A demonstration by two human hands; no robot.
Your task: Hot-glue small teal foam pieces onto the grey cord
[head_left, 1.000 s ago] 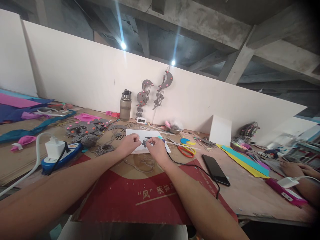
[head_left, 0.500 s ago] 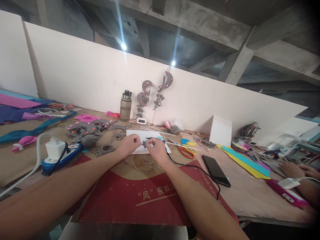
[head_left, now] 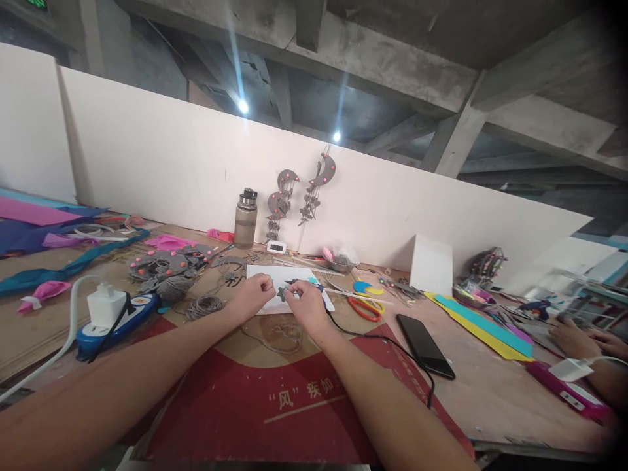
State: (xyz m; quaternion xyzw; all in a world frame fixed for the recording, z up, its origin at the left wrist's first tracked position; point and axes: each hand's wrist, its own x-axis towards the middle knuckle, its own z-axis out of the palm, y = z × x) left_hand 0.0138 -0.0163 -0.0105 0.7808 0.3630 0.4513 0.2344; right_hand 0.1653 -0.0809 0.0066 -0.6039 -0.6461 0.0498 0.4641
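Note:
Over a sheet of white paper (head_left: 269, 270), my left hand (head_left: 255, 296) is closed in a pinch; whatever its fingertips hold is too small to make out. My right hand (head_left: 308, 306) faces it a short way off, thumb and fingers pinching a small grey felt piece (head_left: 281, 292) with a lobed or star-like outline. Behind the right hand a dark glue gun, mostly hidden, lies by the paper, its black cord (head_left: 373, 335) running to the right. Grey yarn (head_left: 279, 343) lies loose on the cardboard in front of the paper.
Orange-handled scissors (head_left: 366, 307) and a black phone (head_left: 424, 345) lie to the right. On the left are a blue power strip (head_left: 118, 325) and a grey yarn coil (head_left: 205, 306). A bottle (head_left: 245, 222) stands behind. Another person's hands (head_left: 572, 337) are far right.
The view has tilted up slightly, so the table sits lower in the picture. Both hands keep nearly the same pinched pose over the paper, the felt piece still in the right.

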